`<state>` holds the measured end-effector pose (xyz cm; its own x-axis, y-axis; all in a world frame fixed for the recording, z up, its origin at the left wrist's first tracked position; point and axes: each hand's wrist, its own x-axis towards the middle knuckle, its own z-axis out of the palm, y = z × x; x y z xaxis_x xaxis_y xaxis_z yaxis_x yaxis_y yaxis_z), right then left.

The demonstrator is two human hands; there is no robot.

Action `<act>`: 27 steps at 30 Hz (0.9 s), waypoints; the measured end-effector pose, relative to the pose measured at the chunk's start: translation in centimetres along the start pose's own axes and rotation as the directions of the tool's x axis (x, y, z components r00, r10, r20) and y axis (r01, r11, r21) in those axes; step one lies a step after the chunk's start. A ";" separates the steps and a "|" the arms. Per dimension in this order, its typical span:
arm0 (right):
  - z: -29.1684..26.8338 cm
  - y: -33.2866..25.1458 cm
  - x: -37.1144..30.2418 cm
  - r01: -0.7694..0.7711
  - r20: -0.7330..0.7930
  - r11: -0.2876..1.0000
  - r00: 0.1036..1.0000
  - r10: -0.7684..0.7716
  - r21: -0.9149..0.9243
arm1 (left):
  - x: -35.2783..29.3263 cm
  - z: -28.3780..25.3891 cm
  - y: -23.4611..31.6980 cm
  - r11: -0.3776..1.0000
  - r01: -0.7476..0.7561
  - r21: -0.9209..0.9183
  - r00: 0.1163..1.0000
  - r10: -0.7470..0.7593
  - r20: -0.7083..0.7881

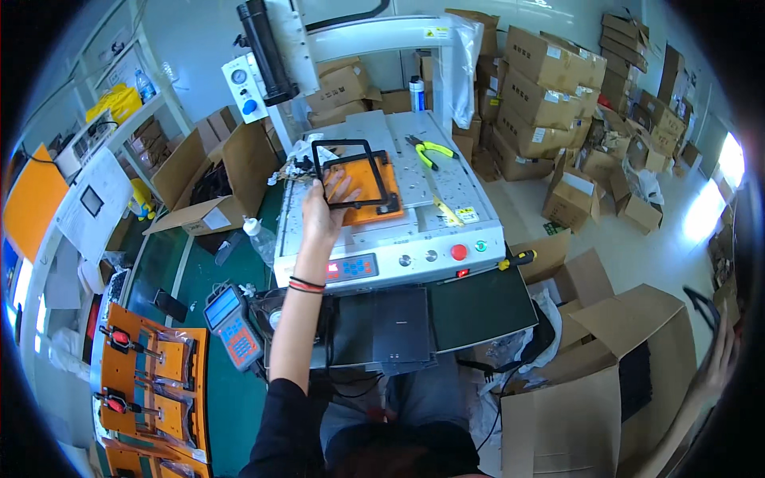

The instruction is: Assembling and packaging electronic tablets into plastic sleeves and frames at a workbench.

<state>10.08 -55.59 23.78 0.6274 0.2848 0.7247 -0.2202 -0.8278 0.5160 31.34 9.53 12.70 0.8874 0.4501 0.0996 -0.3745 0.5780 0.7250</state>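
My left hand (323,209) reaches up over the white benchtop machine (414,239) and grips a black rectangular frame (348,174), held tilted just above an orange fixture plate (376,191) on the machine's bed. My right hand (719,360) is stretched far out to the right edge of the view, fingers closed on the end of a black curved part (703,306), above an open cardboard box (613,366) with dark parts inside.
Yellow-handled pliers (430,150) and a yellow strip lie on the machine bed. A screwdriver (516,259) rests at its right corner. A black flat panel (398,325) lies before me, a handheld controller (231,325) and orange clamp jigs (151,366) to the left. Stacked cartons fill the right.
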 end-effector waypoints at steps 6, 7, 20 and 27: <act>-0.2 -19.5 15.1 0.016 -0.047 0.399 0.997 0.067 0.917 | -12.2 0.1 3.5 0.961 -0.277 0.029 0.959 0.274 0.066; -2.8 -24.4 18.5 0.125 -0.129 0.324 0.992 -0.011 0.938 | -14.4 -2.0 5.4 0.944 -0.322 0.067 0.946 0.318 0.061; 6.2 -58.0 35.5 0.311 -0.212 0.024 0.701 -0.681 0.950 | -37.6 -14.2 12.0 0.888 -0.334 0.316 0.749 0.454 -0.483; 1.2 -53.8 28.7 0.267 -0.294 -0.156 0.624 -0.724 0.951 | -39.5 -16.7 11.2 0.886 -0.306 0.349 0.711 0.457 -0.535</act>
<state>40.84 -3.46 16.27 0.3311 0.9192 0.2129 0.9123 -0.2543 -0.3209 -12.39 9.54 5.49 0.3160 0.9480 0.0372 -0.5092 0.1364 0.8498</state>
